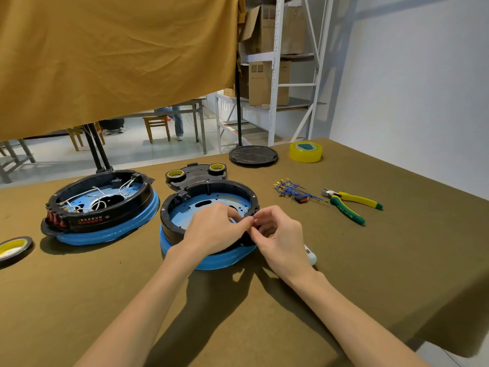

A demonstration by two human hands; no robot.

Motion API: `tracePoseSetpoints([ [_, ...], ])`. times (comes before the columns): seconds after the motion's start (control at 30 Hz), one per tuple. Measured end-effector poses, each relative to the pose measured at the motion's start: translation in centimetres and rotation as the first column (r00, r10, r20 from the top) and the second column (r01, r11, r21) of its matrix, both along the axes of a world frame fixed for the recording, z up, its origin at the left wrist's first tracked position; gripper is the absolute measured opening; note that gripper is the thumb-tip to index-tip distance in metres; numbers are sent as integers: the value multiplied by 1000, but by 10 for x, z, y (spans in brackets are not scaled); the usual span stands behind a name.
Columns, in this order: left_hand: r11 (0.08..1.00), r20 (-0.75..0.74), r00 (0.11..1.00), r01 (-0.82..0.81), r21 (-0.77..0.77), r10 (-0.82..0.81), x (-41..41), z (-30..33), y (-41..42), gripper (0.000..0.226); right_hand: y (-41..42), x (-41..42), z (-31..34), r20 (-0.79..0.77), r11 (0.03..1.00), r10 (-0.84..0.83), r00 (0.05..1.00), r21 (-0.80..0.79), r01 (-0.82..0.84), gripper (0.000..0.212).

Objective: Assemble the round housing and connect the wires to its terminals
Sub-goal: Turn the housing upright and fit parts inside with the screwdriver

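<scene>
Fingertips: both sets meet at the near right rim of the round housing, pinching something small and dark there; what it is cannot be made out.
Left hand: lies across the housing's near rim, thumb and forefinger pressed together at the pinch point.
Right hand: comes in from the right, fingers curled, thumb and forefinger nipping the same spot.
Housing in hand: black ring on a blue base, centre of the table, directly before the person; no wires seen inside it.
Doing the step well: probably seating a small part or terminal in the rim. Steady the ring with the left hand, keep the part square to its slot, press evenly, and check it sits flush before letting go.
Housings: two; the second housing sits to the left, already carrying white wires.
Loose black plates: two, the nearer plate just behind the housing, the round plate further back.
Tape rolls: four; two small rolls on the nearer plate, the clear yellow roll at the back right, one roll at the left edge.
Blue wires: one loose bundle to the right, too tangled to count.
Pliers: two pairs beside the wires.
</scene>
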State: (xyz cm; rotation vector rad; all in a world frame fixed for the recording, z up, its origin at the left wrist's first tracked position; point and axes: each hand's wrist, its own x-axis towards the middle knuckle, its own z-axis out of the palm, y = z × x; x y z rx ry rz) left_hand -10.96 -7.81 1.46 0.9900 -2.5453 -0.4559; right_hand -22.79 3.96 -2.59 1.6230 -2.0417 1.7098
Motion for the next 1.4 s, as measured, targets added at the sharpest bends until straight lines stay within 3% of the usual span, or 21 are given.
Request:
tracePoseSetpoints([
  [0.17,1000,-18,999,-31,-4,31,-1,-3,1,42,1,-4,-1,-92,998,-33,995,49,37,20],
  [0.5,999,-40,999,-24,23,25,0,-6,3,46,4,-6,-2,-33,995,45,998,94,-42,19],
  [0.77,1000,-47,999,11,11,-10,3,-7,1,38,-1,-7,-11,-114,989,62,992,140,-46,17],
  [1.17,998,-66,998,4,-64,-8,1,-9,3,41,2,-9,-6,-148,995,51,988,91,-37,20],
  [1.27,999,-76,997,-3,-55,-1,1,-10,3,40,4,-23,6,-88,994,-99,991,31,102,16],
  [1.33,999,-74,997,-10,-50,7,-1,-10,3,40,7,-38,13,-84,955,-259,962,124,268,19],
  [1.4,999,-66,998,-14,-50,11,-2,-10,2,41,9,-47,11,-280,819,-283,917,427,383,35],
])
